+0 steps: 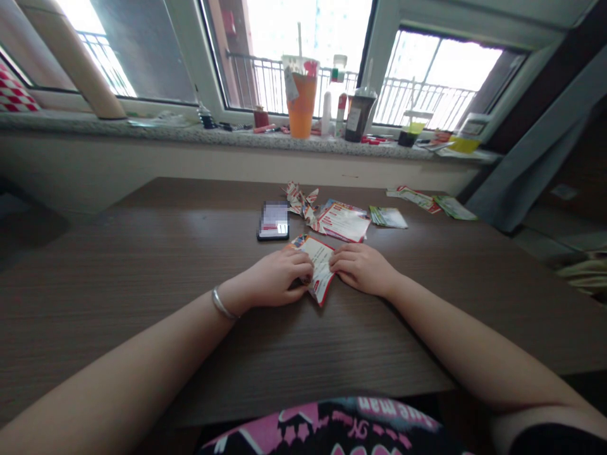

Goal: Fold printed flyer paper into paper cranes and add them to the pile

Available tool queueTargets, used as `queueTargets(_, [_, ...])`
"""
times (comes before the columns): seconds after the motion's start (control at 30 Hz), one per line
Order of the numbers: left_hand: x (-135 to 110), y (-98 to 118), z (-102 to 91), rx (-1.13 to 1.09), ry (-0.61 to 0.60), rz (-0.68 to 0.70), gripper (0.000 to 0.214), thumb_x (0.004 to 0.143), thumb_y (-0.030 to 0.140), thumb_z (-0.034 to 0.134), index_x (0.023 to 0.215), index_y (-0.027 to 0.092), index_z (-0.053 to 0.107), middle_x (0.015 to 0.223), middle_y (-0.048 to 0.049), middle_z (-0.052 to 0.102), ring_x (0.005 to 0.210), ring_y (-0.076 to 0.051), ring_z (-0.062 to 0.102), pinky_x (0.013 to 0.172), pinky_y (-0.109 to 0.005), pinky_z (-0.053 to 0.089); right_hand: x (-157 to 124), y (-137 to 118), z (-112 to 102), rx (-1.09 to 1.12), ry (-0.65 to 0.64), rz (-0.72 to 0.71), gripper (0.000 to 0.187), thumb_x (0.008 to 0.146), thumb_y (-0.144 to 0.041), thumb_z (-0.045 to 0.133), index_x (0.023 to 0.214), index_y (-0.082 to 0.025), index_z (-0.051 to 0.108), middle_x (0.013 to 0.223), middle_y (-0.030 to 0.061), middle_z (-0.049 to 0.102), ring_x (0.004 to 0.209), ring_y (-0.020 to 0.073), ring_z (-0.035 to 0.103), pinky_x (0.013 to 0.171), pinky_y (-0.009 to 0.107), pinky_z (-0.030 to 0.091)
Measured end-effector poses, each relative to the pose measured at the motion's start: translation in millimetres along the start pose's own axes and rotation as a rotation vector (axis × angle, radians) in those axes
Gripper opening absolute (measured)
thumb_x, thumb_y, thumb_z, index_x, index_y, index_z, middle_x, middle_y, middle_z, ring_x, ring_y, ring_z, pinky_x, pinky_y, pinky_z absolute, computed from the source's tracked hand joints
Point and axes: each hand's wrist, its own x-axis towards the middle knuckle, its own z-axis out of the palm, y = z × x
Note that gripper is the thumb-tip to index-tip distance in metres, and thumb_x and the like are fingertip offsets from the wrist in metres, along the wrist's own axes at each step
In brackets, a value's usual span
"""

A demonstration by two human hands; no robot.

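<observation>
A folded piece of printed paper (319,265), white with red edges, lies on the brown wooden table (142,265) in front of me. My left hand (275,278) rests on its left side with fingers curled and pressed onto the paper. My right hand (363,268) presses its right side, fingers bent down on the fold. A silver bangle (220,304) sits on my left wrist. Both hands meet over the paper, which shows only between them and as a point sticking out toward me.
A phone (274,221) lies just beyond the paper. Behind it are a folded paper shape (301,199), a printed leaflet (344,220) and more leaflets (387,217) to the right. The windowsill (190,134) holds an orange cup (302,104), a dark drink cup (358,114) and small bottles.
</observation>
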Motion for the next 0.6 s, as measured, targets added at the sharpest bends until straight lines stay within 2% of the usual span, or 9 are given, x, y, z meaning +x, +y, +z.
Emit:
queueTargets(0.13, [1,-2,0.4,-0.001,0.023,-0.002,0.014,0.089,0.026,0.052,0.092,0.020,0.063,0.105,-0.0065,0.064,0.106,-0.021,0.056,0.100,-0.037,0.041,0,-2,0,-0.018,0.002,-0.035,0.024,0.095,-0.025,0.045,0.094,-0.019,0.068,0.101,0.0066,0.071,0.104,0.0201,0.059,0.094,0.036,0.046])
queueTargets(0.23, [1,-5,4.9,0.002,0.050,-0.037,0.017,0.090,0.031,0.052,0.095,0.019,0.063,0.108,-0.0079,0.064,0.108,-0.021,0.056,0.100,-0.037,0.042,1,-3,0,-0.003,0.005,-0.059,0.022,0.094,-0.025,0.047,0.091,-0.019,0.068,0.098,0.0074,0.071,0.103,0.0202,0.060,0.092,0.035,0.047])
queueTargets(0.47, [0,-12,18.6,0.013,0.033,-0.102,0.021,0.094,0.030,0.049,0.107,0.018,0.059,0.125,-0.0089,0.058,0.111,-0.021,0.056,0.098,-0.035,0.044,1,-1,3,0.003,0.012,-0.045,0.020,0.091,-0.021,0.050,0.103,-0.019,0.066,0.108,0.0066,0.070,0.106,0.0219,0.059,0.093,0.037,0.048])
queueTargets(0.6, [0,-15,19.6,0.140,0.028,-0.081,0.018,0.095,0.023,0.047,0.105,0.019,0.062,0.124,-0.0086,0.058,0.108,-0.022,0.056,0.093,-0.037,0.045,-1,4,5,-0.021,0.029,-0.031,0.024,0.090,-0.017,0.049,0.107,-0.021,0.066,0.113,0.0058,0.069,0.107,0.0217,0.059,0.093,0.038,0.049])
